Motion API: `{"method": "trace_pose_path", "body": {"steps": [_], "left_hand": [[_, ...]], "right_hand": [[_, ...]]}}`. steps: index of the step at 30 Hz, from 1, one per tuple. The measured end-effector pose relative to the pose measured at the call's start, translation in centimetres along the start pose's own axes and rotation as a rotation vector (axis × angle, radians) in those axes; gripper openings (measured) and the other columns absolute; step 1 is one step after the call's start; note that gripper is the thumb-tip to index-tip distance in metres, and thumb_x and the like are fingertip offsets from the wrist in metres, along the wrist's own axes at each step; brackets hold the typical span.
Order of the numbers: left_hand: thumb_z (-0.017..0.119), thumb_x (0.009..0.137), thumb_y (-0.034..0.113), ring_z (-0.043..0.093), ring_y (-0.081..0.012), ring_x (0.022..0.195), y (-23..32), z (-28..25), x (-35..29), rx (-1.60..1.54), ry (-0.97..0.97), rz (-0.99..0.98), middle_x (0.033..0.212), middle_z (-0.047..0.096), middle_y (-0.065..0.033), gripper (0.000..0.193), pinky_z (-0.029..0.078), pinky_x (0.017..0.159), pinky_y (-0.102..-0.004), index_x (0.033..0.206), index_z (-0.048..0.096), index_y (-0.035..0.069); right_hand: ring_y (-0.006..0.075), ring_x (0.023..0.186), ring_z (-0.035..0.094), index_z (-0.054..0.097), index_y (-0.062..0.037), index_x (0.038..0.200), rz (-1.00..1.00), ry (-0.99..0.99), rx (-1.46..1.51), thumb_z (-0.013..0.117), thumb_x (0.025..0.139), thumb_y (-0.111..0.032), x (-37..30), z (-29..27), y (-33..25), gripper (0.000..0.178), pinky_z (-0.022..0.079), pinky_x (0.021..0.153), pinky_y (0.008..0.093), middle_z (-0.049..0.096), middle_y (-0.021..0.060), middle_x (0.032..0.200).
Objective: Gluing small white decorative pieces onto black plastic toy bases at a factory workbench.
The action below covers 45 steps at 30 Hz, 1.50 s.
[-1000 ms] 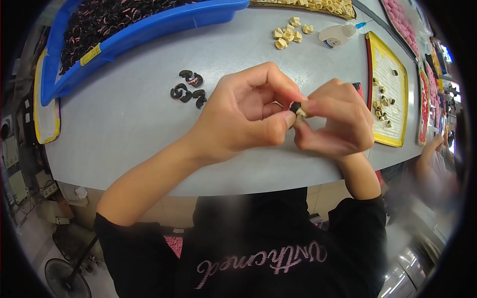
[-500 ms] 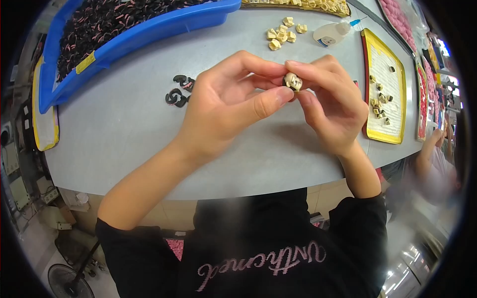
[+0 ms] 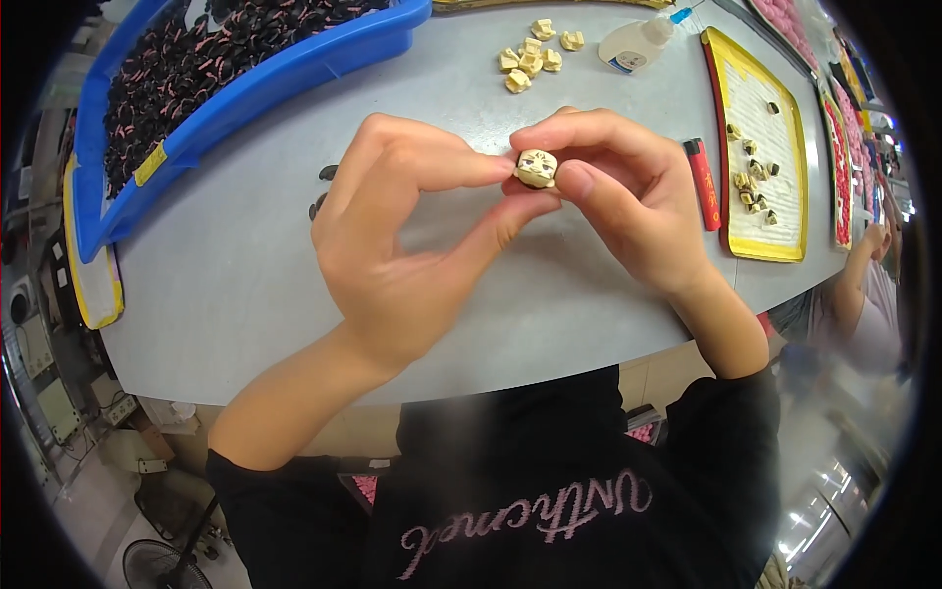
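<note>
A small cream figurine head (image 3: 537, 169) with a painted face sits pinched between the fingertips of both hands, above the grey table (image 3: 265, 285). Its face is turned up toward me, and a dark part shows at its lower edge. My left hand (image 3: 402, 226) grips it from the left with thumb and forefinger. From the right, the thumb and forefinger of my right hand (image 3: 628, 191) close on it. Behind my left hand lie a few black curved pieces (image 3: 328, 172), mostly hidden. Several cream block-like pieces (image 3: 531, 63) are clustered beyond my hands.
A blue bin (image 3: 324, 57) full of black and pink pieces stands at the far left. A clear bottle with a blue tip (image 3: 636, 46) lies at the back. A red stick with a black end (image 3: 703, 185) is beside a yellow-rimmed tray (image 3: 765, 245) holding small pieces. Another person (image 3: 854, 294) sits at right.
The figurine head has been turned so that its painted face shows upright. Both hands have shifted slightly left in the picture, and the red stick has come into fuller view.
</note>
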<state>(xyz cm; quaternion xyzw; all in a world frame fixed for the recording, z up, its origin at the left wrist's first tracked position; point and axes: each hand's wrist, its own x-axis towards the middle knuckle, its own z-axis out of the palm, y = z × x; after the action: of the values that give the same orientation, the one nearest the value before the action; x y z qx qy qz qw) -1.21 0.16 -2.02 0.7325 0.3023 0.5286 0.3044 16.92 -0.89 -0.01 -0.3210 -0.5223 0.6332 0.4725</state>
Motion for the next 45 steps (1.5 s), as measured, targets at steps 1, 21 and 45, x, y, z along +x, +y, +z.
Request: {"method": "trace_pose_path", "body": {"steps": [1,21,45], "left_hand": [[0.075,0.060,-0.007,0.053,-0.0160,0.076,0.19,0.12,0.09,0.033,0.018,0.029,0.089,0.054,-0.0086,0.037,0.045,0.066,-0.0247,0.093,0.060,0.001],[0.077,0.061,0.001,0.050,-0.0171,0.070,1.14,0.31,0.60,0.065,-0.033,0.190,0.082,0.052,-0.0065,0.032,0.042,0.060,-0.0271,0.088,0.059,0.002],[0.078,0.061,0.005,0.050,-0.0169,0.068,0.67,0.01,0.55,0.103,-0.097,0.212,0.081,0.051,-0.0068,0.032,0.041,0.056,-0.0259,0.086,0.058,0.003]], "right_hand": [[0.0187,0.091,0.056,0.054,0.0043,0.109,0.053,-0.012,0.057,0.052,0.086,-0.006,-0.08,-0.13,-0.04,0.025,0.045,0.082,0.0297,0.056,0.0118,0.099],[0.0163,0.088,0.056,0.054,0.0065,0.098,0.112,-0.062,0.143,0.056,0.080,0.000,-0.63,-0.02,-0.80,0.019,0.047,0.078,0.0262,0.057,0.0152,0.097],[0.0135,0.078,0.055,0.056,0.0066,0.084,0.145,-0.015,0.066,0.059,0.072,0.000,-0.32,-0.02,-0.90,0.014,0.047,0.072,0.0237,0.058,0.0136,0.083]]}}
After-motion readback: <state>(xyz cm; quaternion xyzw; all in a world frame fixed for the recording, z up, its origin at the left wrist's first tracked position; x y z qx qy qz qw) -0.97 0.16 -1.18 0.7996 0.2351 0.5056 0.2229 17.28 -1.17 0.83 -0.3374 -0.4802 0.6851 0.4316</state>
